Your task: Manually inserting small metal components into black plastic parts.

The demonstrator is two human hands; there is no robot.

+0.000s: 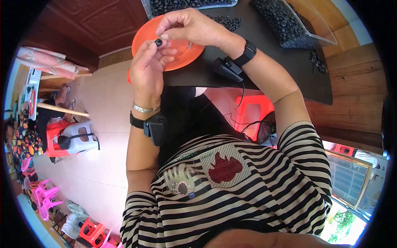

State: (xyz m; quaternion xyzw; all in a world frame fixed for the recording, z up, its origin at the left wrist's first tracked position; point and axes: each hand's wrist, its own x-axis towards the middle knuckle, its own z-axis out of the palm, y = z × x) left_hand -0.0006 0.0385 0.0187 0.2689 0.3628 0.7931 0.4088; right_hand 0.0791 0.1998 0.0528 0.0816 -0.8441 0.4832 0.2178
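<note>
fingertips of the left hand (149,68) pinch a black piece (158,42) over the orange dish (182,62) at the left end of the dark table (285,72); the right hand (192,31) curls just beside it (whether gripping anything, i cannot tell). likely two-handed fingerwork; next needs steady alignment.

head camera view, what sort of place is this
Probably a small, informal workroom, perhaps in a home or shop. Small black parts are piled on a dark table, plastic stools stand around the tiled floor, and another person is at the far left.
</note>
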